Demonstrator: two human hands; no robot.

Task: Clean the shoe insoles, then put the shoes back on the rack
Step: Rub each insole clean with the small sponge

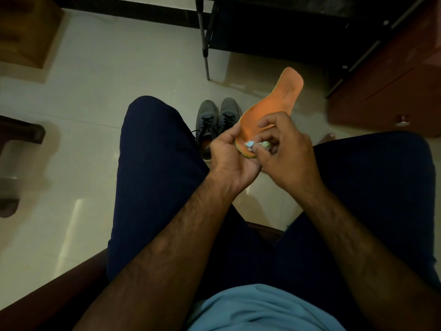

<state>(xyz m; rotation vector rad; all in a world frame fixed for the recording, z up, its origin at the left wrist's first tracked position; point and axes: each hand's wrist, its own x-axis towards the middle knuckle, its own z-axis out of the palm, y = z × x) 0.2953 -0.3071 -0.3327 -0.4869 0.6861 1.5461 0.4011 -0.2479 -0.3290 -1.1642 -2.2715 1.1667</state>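
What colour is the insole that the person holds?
The insole is orange, seen best in the head view.

The floor [95, 91] is pale, glossy tile with faint grout lines, and a soft streak of reflected light [74, 223] lies on it at the left. A dark skirting band [133, 8] runs along its far edge. A light wooden piece [26, 32] stands in the far left corner. A reddish-brown cabinet [393, 87] (with a small round knob [403, 119]) stands at the right. The room is dim overall.
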